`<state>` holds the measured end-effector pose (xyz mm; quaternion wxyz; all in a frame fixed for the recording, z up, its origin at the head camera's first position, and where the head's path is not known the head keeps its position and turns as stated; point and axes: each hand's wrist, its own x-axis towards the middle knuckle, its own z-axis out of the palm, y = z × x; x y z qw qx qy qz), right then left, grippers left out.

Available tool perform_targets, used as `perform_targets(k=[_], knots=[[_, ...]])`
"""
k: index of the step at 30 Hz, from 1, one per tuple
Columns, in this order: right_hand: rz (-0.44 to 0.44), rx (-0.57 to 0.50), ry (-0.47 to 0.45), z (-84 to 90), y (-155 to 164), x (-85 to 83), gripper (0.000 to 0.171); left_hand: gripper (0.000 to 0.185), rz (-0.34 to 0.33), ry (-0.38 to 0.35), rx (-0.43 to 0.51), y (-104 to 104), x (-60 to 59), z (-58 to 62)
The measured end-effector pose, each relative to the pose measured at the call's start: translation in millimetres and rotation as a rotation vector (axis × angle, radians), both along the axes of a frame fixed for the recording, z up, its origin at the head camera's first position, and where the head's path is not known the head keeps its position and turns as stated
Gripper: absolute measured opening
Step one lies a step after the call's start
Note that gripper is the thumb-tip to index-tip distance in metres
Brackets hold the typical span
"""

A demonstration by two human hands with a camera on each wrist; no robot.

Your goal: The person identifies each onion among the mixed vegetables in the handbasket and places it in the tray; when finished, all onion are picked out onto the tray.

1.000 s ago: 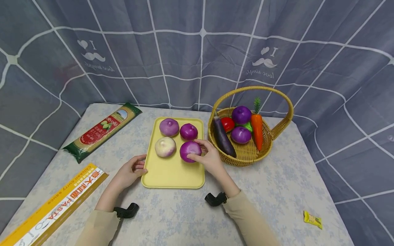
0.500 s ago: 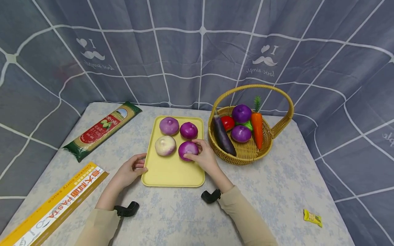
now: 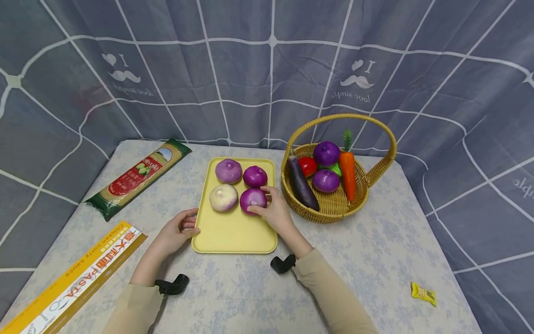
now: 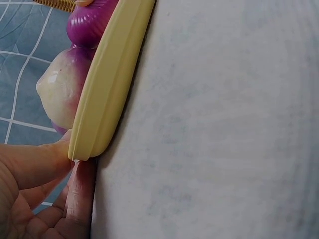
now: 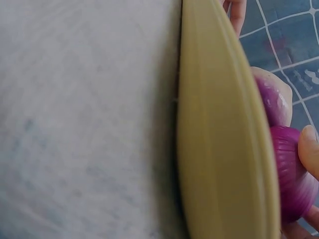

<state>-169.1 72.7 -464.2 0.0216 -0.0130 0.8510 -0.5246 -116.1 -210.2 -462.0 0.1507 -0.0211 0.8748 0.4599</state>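
- Right hand [image 3: 276,212] is pinching a purple onion [image 3: 251,200], thumb on the near side and fingers on the far side, so that grip is narrowed right down to the onion.
- That onion is in the right half of a yellow tray [image 3: 233,237], just beside a pale turnip [image 3: 224,198]. The rim hides its underside in the right wrist view, so can't tell if it's touching the tray floor.
- Left hand [image 3: 176,233] has the tray's left edge, thumb at the rim and the other fingers curled at the edge below.
- Far end of the tray has two more round ones: a lighter purple onion [image 3: 228,171] on the left and a small dark onion [image 3: 255,176] on the right.
- Right of the tray is a wicker basket [image 3: 329,217] with a tall handle. Inside: an eggplant [image 3: 303,184] on the left, a tomato [image 3: 308,167], two purple vegetables [image 3: 326,181] in the middle, a bit of something green, and a carrot [image 3: 348,174] on the right.
- Far left of the desk [image 3: 375,260]: a pasta bag [image 3: 139,178] lying at a slant. Near left: a yellow pasta box [image 3: 79,278].
- Near right: a little yellow packet [image 3: 423,294].
- Grey-blue curtain [image 3: 250,79] with white lines behind everything.
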Motion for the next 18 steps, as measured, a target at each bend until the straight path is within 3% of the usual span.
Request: perform_targets(k=[9,18], knots=[[-0.004,-0.068,-0.018,-1.7,1,0.4,0.075,0.059,-0.024,0.016,0.031,-2,-0.8,-2.7],[0.042,-0.093,-0.008,6.4,9,10.9,0.073,0.058,-0.016,0.007,0.037,-3,-2.2,-5.5]])
